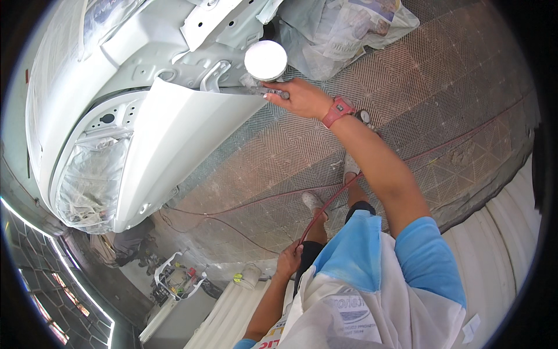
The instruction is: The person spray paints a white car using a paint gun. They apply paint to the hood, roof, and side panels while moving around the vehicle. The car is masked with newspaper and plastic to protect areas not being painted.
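While L hand (288, 259) is gripping red hose (317, 217), R hand (303, 98) (nearer) is holding spray gun (266, 61), white panel (189, 125) lying L.

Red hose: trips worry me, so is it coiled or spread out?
Spread out: the hose trails across the floor, part held in the left hand.

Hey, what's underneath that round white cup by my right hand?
Below the white cup, part of what looks like a spray gun shows, gripped by your right hand. The cup and hand cover the rest of it.
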The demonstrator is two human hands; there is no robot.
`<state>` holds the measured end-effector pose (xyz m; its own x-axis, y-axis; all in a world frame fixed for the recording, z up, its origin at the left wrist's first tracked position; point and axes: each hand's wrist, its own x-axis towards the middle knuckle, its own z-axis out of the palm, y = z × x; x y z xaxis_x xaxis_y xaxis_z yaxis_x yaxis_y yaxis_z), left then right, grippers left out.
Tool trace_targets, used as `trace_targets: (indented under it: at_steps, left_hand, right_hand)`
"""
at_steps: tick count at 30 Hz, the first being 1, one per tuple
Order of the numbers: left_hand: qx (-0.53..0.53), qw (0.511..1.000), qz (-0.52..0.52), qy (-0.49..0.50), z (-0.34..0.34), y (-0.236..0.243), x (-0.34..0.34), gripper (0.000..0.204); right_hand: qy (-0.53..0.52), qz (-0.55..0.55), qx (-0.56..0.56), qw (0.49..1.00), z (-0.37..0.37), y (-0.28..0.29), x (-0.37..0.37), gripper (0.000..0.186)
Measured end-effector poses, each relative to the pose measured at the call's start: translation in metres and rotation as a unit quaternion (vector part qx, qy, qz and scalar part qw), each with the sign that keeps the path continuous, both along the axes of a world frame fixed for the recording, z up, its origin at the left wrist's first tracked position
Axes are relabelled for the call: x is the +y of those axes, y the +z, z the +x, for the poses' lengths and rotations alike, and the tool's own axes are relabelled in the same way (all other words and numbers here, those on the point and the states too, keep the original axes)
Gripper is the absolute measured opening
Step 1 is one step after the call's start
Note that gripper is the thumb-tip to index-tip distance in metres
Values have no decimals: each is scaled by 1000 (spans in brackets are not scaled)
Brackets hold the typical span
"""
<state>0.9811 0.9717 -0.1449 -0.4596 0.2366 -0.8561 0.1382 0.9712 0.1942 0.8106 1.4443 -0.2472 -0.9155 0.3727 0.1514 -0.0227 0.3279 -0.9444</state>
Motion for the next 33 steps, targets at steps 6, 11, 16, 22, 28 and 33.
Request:
trace_targets:
  at_steps: [6,11,16,22,28,33]
  left_hand:
    - [3,999,-3,-44,-3,-17,-1,41]
    - [119,975,152,-115,-53,-53,79,50]
    - [8,934,308,182,-154,-87,260,79]
    - [15,781,411,469,-246,-92,408,100]
    - [92,665,338,660,-306,-121,447,113]
    - [133,650,295,687,-335,-161,450,112]
  right_hand:
    - [16,-51,-72,996,19,-2,11,52]
    - [-35,-43,-89,995,77,17,7,47]
    - [-114,-13,-86,990,149,58,-20,50]
    - [-73,40,-134,987,188,90,-40,63]
    - [-91,11,-138,986,184,106,-51,71]
    - [-36,13,-157,987,173,111,-54,73]
